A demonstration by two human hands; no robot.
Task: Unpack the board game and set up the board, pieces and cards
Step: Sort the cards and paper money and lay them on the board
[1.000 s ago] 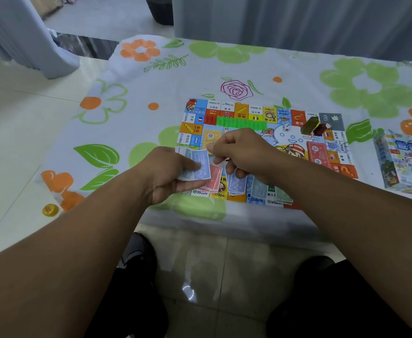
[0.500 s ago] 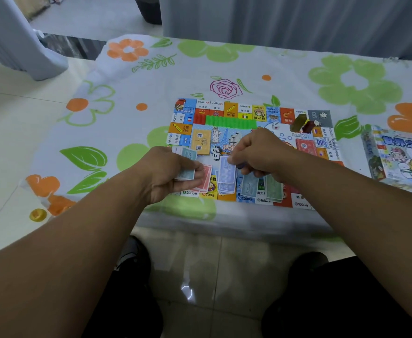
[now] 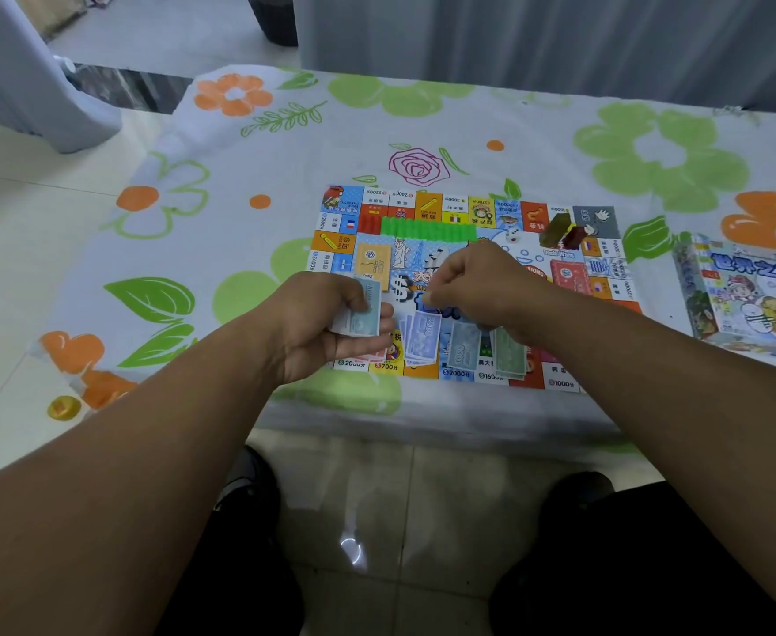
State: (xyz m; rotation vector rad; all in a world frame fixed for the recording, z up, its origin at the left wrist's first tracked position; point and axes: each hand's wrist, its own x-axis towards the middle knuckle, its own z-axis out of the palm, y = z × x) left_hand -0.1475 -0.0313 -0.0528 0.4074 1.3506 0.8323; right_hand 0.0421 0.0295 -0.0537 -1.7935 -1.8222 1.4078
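1. Game box [image 3: 750, 298] cut off by the right edge of the view; printing on the board [image 3: 473, 268] too small to read in most squares.
2. Fingertips of the right hand [image 3: 480, 286] hidden beneath the knuckles; cannot tell whether pinching a note or empty.
3. Near-left corner of the board covered by the left hand [image 3: 326, 321], with a pink pile only peeking out beneath it.
4. Left hand curled over the near-left part of the board, fingers [image 3: 383, 309] and thumb pressed together on a small stack of notes [image 3: 360, 309], pale teal note on top.
5. Right hand held knuckles-up over the board's middle, just above the blue note pile [image 3: 422, 337]; both forearms reaching in from the near edge.
6. Board flat on the flower-print surface [image 3: 239, 250]; teal pile [image 3: 461, 346] and green pile [image 3: 510, 353] beside the blue one along the near edge; row of green houses [image 3: 427, 231], a die [image 3: 512, 235] and dark pieces [image 3: 562, 231] toward the far side.
7. Against half a second ago: right hand raised slightly off the blue pile; top note in the left hand now teal.
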